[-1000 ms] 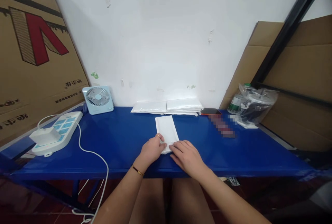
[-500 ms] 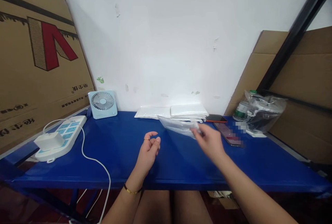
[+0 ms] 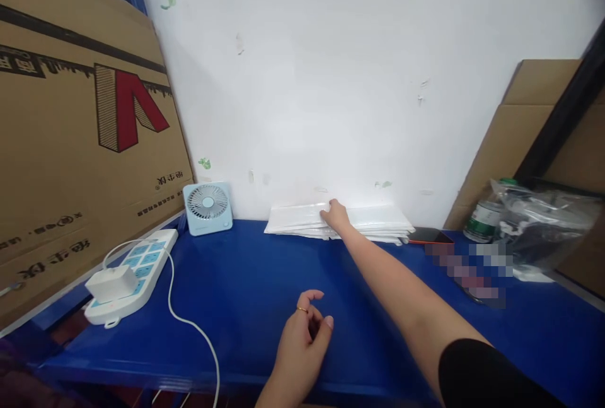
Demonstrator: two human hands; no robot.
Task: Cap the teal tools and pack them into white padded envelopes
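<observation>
Flat white plastic packets (image 3: pixel 297 217) lie in stacks at the back of the blue table (image 3: pixel 227 294), against the wall. My right hand (image 3: pixel 336 215) reaches across to them, its fingers on the top packet near the middle; whether they pinch it is hard to tell. Nearer the front edge, my left hand (image 3: pixel 306 338) hovers over the table with curled fingers, thumb and fingertips apart, and nothing in it. A ring is on one of its fingers.
Left: a light blue fan (image 3: pixel 208 208), a white power strip (image 3: pixel 158 263) with a plug and trailing cable, and a large cardboard box (image 3: pixel 61 143). Right: phones (image 3: pixel 432 236), a bottle (image 3: pixel 483 219) and a clear plastic bag (image 3: pixel 543 225).
My right hand has moved to the back with the clear-white packet, which now lies among the others. My left hand appears lower and further right. The view has shifted left.
</observation>
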